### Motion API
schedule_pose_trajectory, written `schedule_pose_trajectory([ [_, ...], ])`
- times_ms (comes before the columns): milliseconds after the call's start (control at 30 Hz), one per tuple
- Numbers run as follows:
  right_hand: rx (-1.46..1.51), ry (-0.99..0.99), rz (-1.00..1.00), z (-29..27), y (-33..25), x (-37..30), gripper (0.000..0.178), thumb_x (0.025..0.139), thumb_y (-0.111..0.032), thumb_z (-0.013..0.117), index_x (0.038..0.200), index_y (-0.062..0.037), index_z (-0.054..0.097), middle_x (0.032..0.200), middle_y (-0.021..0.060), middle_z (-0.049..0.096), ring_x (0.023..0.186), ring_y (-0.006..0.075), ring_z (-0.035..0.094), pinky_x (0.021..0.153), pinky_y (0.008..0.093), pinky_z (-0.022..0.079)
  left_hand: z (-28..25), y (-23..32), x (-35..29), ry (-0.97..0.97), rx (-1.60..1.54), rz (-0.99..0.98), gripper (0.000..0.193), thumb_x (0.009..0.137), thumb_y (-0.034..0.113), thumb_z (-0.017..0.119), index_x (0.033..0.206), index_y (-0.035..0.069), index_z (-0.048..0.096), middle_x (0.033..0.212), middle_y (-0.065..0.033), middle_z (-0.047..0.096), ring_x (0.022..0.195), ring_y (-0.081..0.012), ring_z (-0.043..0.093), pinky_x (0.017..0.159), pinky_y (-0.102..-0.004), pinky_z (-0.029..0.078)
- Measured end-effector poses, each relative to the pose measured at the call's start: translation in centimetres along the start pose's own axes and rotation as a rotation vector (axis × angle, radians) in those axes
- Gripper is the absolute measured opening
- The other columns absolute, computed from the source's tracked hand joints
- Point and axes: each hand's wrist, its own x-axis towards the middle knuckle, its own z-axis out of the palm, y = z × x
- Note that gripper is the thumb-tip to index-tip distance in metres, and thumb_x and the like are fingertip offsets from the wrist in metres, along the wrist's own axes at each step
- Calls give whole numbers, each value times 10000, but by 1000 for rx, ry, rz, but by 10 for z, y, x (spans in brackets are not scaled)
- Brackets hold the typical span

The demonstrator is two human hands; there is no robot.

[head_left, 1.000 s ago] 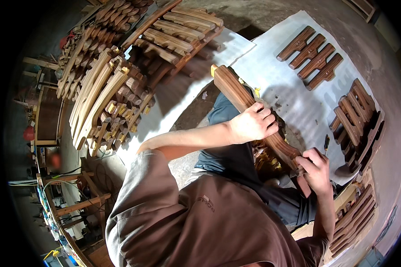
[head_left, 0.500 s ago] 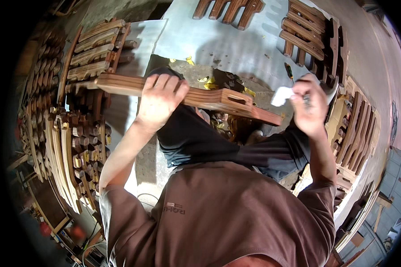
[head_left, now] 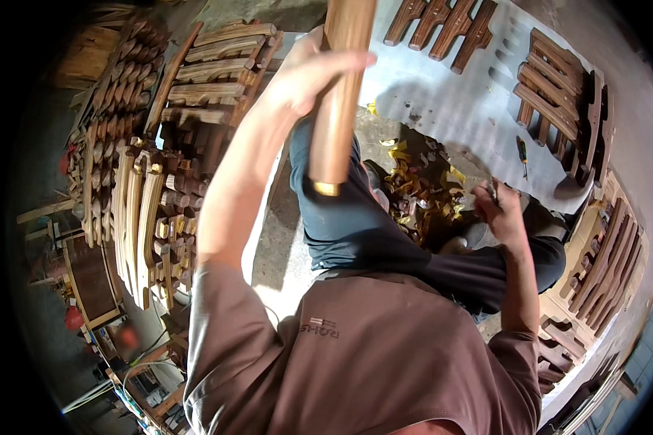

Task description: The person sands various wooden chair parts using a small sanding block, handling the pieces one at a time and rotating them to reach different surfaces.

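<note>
My left hand (head_left: 305, 76) is wrapped round a brown, striped-grain wooden piece (head_left: 334, 134). This piece stands steeply over my left thigh; its top runs out of the picture, and a small yellow patch shows at its lower end. My right hand (head_left: 502, 206) is closed above my right leg, beside a heap of yellow and brown scraps (head_left: 417, 185) on the floor. A small dark thing pokes from its fingers, too unclear to name. A screwdriver (head_left: 522, 154) lies on the pale sheet, beyond that hand.
Similar wooden pieces (head_left: 442, 29) lie in a row on the pale sheet (head_left: 464, 94). More are stacked at the far right (head_left: 551, 94) and on cardboard at the right (head_left: 606, 257). Tall piles (head_left: 141, 217) crowd my left side.
My left hand has moved up and swung the wooden piece from lying across my lap to nearly upright. My right hand has lowered; the white thing in it no longer shows.
</note>
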Motion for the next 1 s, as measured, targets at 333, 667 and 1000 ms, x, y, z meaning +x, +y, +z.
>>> schedule_pose_trajectory([
  [333,187,294,-323,78,-43,17,354,773,-18,803,1078,4,625,888,41,691,633,39,528,585,199,458,44,-92,29,294,-958,-348,336,869,304,710,1062,62,581,958,-106,658,888,-258,630,804,-460,539],
  [667,534,243,-96,84,-37,25,187,950,-177,669,978,7,651,701,-40,554,602,31,475,547,194,393,51,-126,1,398,-1049,-500,323,894,267,692,1145,95,582,1136,-88,636,1039,-279,594,929,-494,480],
  [1000,-125,312,-553,77,-56,41,52,866,7,667,865,31,621,785,107,648,664,159,596,619,269,475,43,-98,-36,575,-1044,-309,277,877,275,683,1035,68,590,987,-71,637,962,-234,599,868,-417,496],
])
